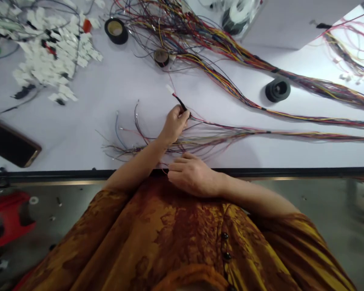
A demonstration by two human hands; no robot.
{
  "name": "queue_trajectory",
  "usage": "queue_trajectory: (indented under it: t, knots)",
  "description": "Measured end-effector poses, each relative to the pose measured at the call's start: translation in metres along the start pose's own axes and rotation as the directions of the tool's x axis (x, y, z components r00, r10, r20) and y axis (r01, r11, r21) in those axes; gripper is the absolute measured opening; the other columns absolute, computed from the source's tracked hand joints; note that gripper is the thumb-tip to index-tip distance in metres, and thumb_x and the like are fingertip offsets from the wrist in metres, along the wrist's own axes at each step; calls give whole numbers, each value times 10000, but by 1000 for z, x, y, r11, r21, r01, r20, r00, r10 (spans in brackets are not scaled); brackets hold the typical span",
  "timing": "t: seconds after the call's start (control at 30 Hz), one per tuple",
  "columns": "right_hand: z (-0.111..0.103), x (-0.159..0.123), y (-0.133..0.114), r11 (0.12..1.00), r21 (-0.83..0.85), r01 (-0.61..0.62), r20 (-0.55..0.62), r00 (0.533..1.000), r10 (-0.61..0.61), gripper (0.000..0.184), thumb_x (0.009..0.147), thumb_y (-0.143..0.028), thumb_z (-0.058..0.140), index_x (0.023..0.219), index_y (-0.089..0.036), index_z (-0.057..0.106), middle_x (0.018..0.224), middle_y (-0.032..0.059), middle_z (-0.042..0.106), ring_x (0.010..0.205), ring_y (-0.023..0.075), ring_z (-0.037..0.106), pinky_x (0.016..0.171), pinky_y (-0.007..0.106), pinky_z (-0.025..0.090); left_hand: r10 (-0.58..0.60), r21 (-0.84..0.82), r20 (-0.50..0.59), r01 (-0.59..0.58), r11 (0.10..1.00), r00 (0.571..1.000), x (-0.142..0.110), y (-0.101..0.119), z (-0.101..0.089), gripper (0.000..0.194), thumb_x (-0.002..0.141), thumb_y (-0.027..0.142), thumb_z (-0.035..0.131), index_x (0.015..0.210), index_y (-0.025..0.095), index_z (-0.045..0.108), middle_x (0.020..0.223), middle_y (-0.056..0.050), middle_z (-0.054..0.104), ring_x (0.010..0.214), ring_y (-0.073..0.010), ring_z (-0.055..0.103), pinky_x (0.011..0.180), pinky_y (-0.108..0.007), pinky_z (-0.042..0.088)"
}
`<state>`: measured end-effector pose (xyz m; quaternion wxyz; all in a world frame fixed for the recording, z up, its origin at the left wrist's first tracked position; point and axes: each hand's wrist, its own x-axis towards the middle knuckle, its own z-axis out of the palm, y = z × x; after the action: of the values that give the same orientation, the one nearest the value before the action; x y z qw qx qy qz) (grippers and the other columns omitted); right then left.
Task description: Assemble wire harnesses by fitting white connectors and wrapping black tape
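Observation:
My left hand [175,122] reaches out over the white table [109,93] and pinches a black-taped wire branch [180,103] that ends in a small white connector [170,89]. The branch belongs to a loose harness of thin coloured wires [230,133] that fans out to the left and runs off to the right. My right hand [192,173] rests at the table's front edge with its fingers curled lightly over the loose wire ends; I cannot make out whether anything is held in it.
A pile of white connectors [54,48] lies at the back left. Tape rolls [117,30] [161,57] [277,89] sit among thicker wire bundles [291,76]. A dark phone [10,142] lies at the left. A red stool [6,220] stands below the table.

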<state>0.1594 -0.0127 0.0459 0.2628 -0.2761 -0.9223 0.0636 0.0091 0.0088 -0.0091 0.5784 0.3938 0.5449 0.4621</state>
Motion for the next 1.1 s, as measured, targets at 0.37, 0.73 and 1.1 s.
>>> queue_trajectory:
  t: [0.37, 0.73, 1.1]
  knots:
    - [6, -11, 103, 844, 240, -480, 90, 877, 473, 385, 829, -490, 697, 1091, -215, 638, 1158, 122, 637, 1105, 291, 562, 981, 515, 449, 108, 198, 243, -158, 967, 964, 6, 12, -25, 265, 867, 441, 679, 798, 186, 680, 492, 35, 553, 379, -81, 449, 380, -222, 356]
    - [27, 5, 89, 154, 808, -569, 325, 648, 689, 383, 880, -617, 612, 877, -237, 658, 912, 10, 657, 864, 123, 623, 819, 280, 551, 434, 634, 475, -640, 434, 766, -35, 32, -7, 269, 941, 263, 579, 1189, 169, 616, 1327, -141, 610, 1230, -288, 574, 1041, -473, 474]
    - [31, 6, 102, -104, 840, -533, 416, 507, 755, 430, 725, -641, 764, 835, -242, 645, 926, 14, 706, 827, 142, 677, 761, 305, 611, 119, 952, 260, -275, 133, 958, -89, 4, -118, 261, 947, 345, 540, 835, 180, 708, 1510, -139, 519, 1403, -401, 447, 1071, -638, 376]
